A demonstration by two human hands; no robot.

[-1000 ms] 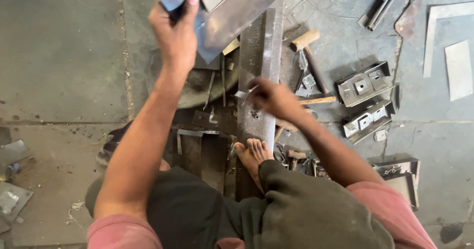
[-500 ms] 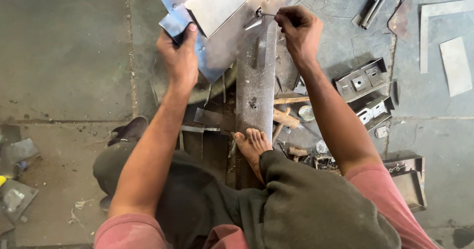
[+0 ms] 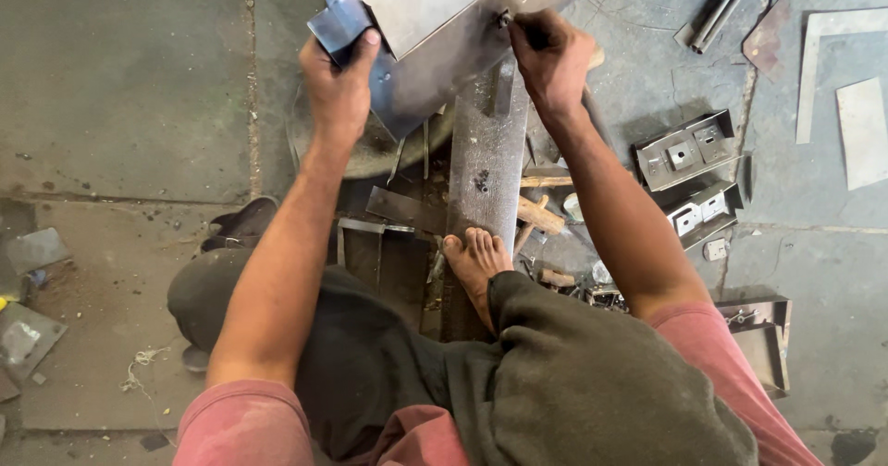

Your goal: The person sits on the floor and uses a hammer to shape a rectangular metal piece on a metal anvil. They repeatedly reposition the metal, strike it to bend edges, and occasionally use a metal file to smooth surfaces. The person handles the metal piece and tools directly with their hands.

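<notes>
At about nine o'clock, scraps of sheet metal (image 3: 32,337) lie on the concrete floor (image 3: 120,87). Toward eleven o'clock the left hand (image 3: 338,87) grips the lower left edge of a folded sheet-metal piece (image 3: 435,22), fingers clamped around that edge with the thumb on top. The piece sits at twelve o'clock, tilted, its far part cut off by the top of the view. Below it, from the centre up toward twelve, runs a long steel bar (image 3: 486,165), and a bare foot (image 3: 476,267) rests on its near end. At about one o'clock the right hand (image 3: 552,55) has its fingers pinched together on a small fastener (image 3: 504,19) at the piece's surface. At three o'clock two stamped metal brackets (image 3: 689,175) lie side by side on the floor.
</notes>
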